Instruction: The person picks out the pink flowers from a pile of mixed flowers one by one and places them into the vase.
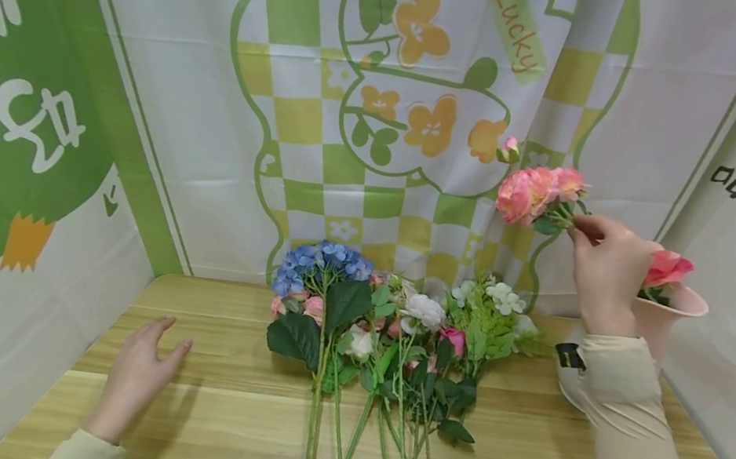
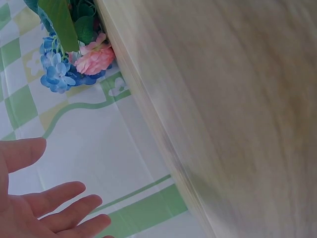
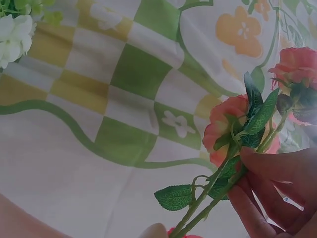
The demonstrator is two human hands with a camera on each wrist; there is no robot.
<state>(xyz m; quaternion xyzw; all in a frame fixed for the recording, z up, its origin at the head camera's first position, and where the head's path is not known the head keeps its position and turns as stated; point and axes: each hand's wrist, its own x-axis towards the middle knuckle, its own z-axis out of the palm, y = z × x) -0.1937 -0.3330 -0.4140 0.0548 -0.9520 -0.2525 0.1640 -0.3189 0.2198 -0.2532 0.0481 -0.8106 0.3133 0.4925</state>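
Against a checked, flower-printed cloth (image 1: 299, 21), see coral-pink roses (image 1: 530, 194) above and left of the pink vase (image 1: 658, 330), pinched by the stems (image 3: 209, 203) in the right hand (image 1: 607, 273). Find the left hand (image 1: 135, 373), relaxed and holding nothing, well left of the vase. Probably best steered clear of the deep-pink bloom (image 1: 669, 268) in the vase's mouth.

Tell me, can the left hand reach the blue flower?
Probably yes: the left hand is empty, and only bare tabletop seems to lie between it and the blue flower.
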